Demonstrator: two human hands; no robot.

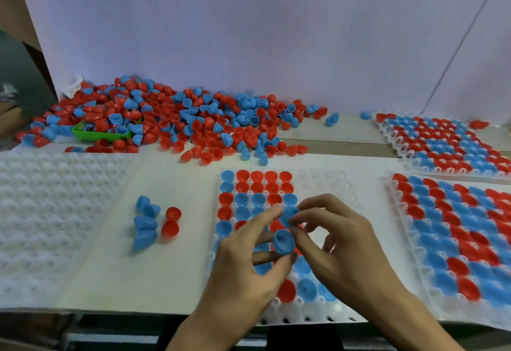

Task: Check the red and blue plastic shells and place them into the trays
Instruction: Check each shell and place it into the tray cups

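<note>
Both hands worked close together over the half-filled white plastic tray (pixel 326 182). The left hand (pixel 249 265) pinched a blue plastic half-shell (pixel 282 241), open side up, while the right hand (pixel 351 243) pinched a second blue shell (pixel 289 214) just above it. To the right of the hands lay two trays (pixel 398 182) that looked full. Beyond the hands a large loose heap of red and blue shells (pixel 177 118) remained, so much sorting seemed left.
</note>
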